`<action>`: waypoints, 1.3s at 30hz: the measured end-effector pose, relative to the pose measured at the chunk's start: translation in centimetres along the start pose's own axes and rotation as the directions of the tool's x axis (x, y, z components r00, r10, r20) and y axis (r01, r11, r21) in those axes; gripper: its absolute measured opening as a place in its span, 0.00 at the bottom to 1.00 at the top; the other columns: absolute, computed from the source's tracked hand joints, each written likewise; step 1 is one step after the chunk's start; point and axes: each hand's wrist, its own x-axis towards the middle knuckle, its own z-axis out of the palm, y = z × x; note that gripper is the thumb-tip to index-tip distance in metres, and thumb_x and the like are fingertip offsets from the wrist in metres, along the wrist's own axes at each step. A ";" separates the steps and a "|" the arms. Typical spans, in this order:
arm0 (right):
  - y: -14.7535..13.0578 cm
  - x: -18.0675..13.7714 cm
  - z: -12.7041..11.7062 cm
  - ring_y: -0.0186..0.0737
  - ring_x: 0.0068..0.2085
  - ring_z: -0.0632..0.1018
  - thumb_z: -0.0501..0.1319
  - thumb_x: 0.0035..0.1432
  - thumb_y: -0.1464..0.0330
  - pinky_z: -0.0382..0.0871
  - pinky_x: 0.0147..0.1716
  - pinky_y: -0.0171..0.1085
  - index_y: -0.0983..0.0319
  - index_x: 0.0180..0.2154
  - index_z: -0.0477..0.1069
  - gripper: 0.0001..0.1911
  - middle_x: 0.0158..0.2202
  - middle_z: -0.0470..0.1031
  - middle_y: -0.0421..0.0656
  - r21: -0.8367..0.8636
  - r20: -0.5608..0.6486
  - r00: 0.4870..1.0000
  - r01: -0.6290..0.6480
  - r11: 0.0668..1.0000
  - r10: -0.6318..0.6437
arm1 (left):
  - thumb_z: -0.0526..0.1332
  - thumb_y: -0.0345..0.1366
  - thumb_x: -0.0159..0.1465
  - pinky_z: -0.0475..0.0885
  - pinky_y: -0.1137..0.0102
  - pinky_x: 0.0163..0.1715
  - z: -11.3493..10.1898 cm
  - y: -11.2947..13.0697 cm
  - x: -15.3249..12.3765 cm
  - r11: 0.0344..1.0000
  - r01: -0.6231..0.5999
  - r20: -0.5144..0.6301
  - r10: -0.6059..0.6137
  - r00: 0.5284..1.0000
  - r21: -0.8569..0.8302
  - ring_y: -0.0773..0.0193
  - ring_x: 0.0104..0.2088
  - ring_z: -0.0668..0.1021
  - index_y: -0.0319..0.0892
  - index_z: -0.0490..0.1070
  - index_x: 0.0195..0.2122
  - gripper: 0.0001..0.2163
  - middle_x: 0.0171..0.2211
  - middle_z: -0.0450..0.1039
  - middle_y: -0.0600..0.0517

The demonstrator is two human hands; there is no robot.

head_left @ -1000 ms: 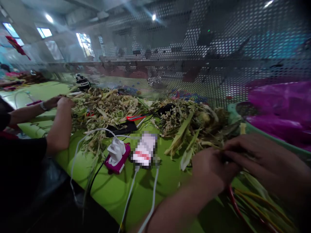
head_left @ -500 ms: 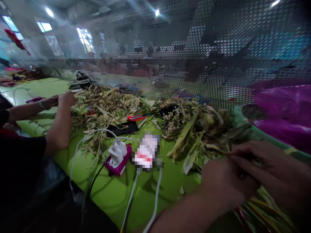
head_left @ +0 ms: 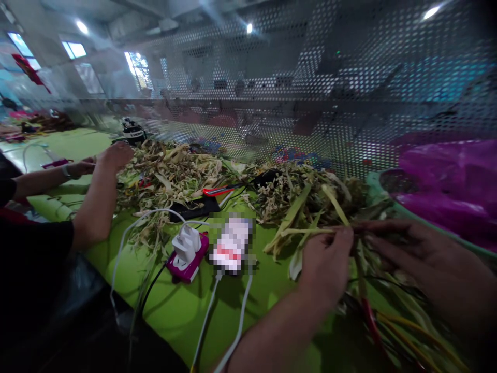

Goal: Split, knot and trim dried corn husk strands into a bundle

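My left hand (head_left: 326,261) pinches pale yellow-green dried plant strips (head_left: 310,231) between thumb and fingers. One end points left and another sticks up above the thumb. My right hand (head_left: 430,259) is closed with its fingertips just right of my left thumb, at the same strips; its grip is partly in shadow. Below the hands hang long stalks and a red handle-like piece (head_left: 368,316), whose kind I cannot make out. Beyond them lies a heap of dried leaves and stems (head_left: 287,194) on the green table (head_left: 202,321).
A phone (head_left: 233,243) with white cables lies beside a purple power strip (head_left: 188,259) carrying white plugs. A red cutter (head_left: 215,191) rests by the far heap. At right stands a green basin (head_left: 427,220) with purple plastic (head_left: 450,181). Another person's arm (head_left: 97,202) is at left.
Both hands have drawn apart a little, the left one moving left and upward. The pale strips now show clearly between them. The other person's near hand has shifted slightly right.
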 end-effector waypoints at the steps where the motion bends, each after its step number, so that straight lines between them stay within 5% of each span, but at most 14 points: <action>1: -0.1 0.1 0.2 0.45 0.32 0.78 0.64 0.41 0.52 0.75 0.29 0.41 0.55 0.36 0.71 0.20 0.35 0.77 0.45 0.074 0.045 0.998 -0.053 0.996 0.050 | 0.57 0.38 0.59 0.66 0.66 0.38 -0.1 0.0 -0.1 1.000 -0.025 0.024 0.026 0.999 -0.005 0.60 0.34 0.73 0.41 0.76 0.27 0.11 0.28 0.73 0.48; 4: -0.8 0.1 0.5 0.46 0.38 0.77 0.67 0.35 0.54 0.74 0.37 0.40 0.56 0.34 0.69 0.22 0.36 0.76 0.45 0.222 0.077 0.989 -0.139 0.965 0.125 | 0.57 0.40 0.59 0.66 0.64 0.42 -0.2 -0.2 -0.1 0.993 -0.121 0.113 0.121 0.986 -0.011 0.54 0.41 0.74 0.45 0.79 0.29 0.11 0.30 0.76 0.51; 8: -1.4 0.0 -0.3 0.45 0.33 0.76 0.67 0.35 0.52 0.72 0.32 0.39 0.56 0.28 0.69 0.20 0.31 0.75 0.44 0.163 0.168 0.977 -0.155 0.974 0.128 | 0.59 0.39 0.58 0.66 0.64 0.44 -0.1 -0.9 0.2 0.980 -0.190 0.159 0.196 0.968 -0.052 0.55 0.42 0.75 0.45 0.79 0.32 0.09 0.33 0.77 0.52; 13: -0.9 -0.2 -1.4 0.42 0.30 0.73 0.65 0.40 0.49 0.67 0.29 0.37 0.58 0.28 0.70 0.21 0.28 0.75 0.42 0.083 0.191 0.976 -0.122 0.989 0.104 | 0.64 0.36 0.52 0.67 0.68 0.34 0.1 -2.0 0.8 0.995 -0.099 0.060 0.097 0.993 0.027 0.63 0.31 0.73 0.39 0.75 0.31 0.07 0.28 0.73 0.48; 16: -0.6 -0.4 -1.7 0.41 0.30 0.72 0.63 0.45 0.51 0.65 0.31 0.37 0.61 0.30 0.73 0.20 0.27 0.74 0.42 0.039 0.163 0.985 -0.056 0.998 0.049 | 0.64 0.34 0.51 0.66 0.70 0.32 -0.1 -2.4 1.2 0.993 -0.104 0.106 0.097 0.990 0.058 0.66 0.27 0.71 0.39 0.73 0.28 0.05 0.24 0.70 0.52; 28: 0.2 -0.6 -1.9 0.37 0.32 0.72 0.61 0.52 0.63 0.65 0.33 0.35 0.62 0.32 0.71 0.09 0.29 0.72 0.40 0.174 0.239 0.967 0.047 0.984 -0.088 | 0.68 0.37 0.48 0.67 0.73 0.34 -0.1 -1.9 0.8 0.998 -0.054 0.143 0.057 0.988 -0.027 0.68 0.29 0.73 0.38 0.74 0.30 0.11 0.27 0.74 0.52; 39: -0.5 -1.4 -1.3 0.37 0.32 0.71 0.61 0.50 0.72 0.63 0.31 0.34 0.61 0.31 0.70 0.04 0.29 0.72 0.39 0.018 0.162 0.966 0.200 0.980 -0.200 | 0.69 0.38 0.47 0.66 0.76 0.30 -0.6 -2.3 1.0 0.998 0.019 0.080 -0.014 0.997 -0.056 0.71 0.26 0.72 0.39 0.71 0.26 0.10 0.23 0.70 0.56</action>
